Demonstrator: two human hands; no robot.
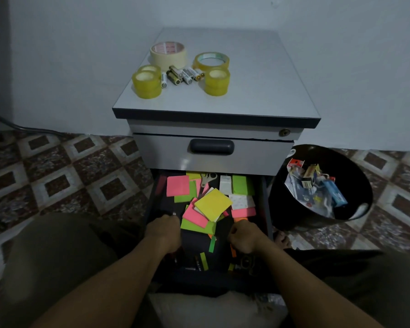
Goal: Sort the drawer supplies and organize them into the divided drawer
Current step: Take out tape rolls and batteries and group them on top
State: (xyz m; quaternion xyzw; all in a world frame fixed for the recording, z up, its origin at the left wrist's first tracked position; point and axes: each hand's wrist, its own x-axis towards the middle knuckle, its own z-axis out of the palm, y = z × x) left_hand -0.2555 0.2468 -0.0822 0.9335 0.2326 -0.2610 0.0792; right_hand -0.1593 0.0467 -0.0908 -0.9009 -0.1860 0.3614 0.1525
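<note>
The lower drawer (267,204) of the grey cabinet stands pulled out, and loose sticky notes litter it: a yellow pad (213,204), a pink pad (178,185), green and white ones. Scissors (207,178) lie at the back. My left hand (162,229) reaches into the dark left side with its fingers curled. A small pale-tipped object (174,213) shows at the fingertips. My right hand (245,235) is curled like a fist over the right side, near orange notes. What it holds is hidden.
On the cabinet top sit a masking tape roll (168,54), a clear tape roll (211,61), yellow tape rolls (147,85) and several batteries (182,75). The upper drawer (212,146) is closed. A black bin (279,204) with packaging stands to the right.
</note>
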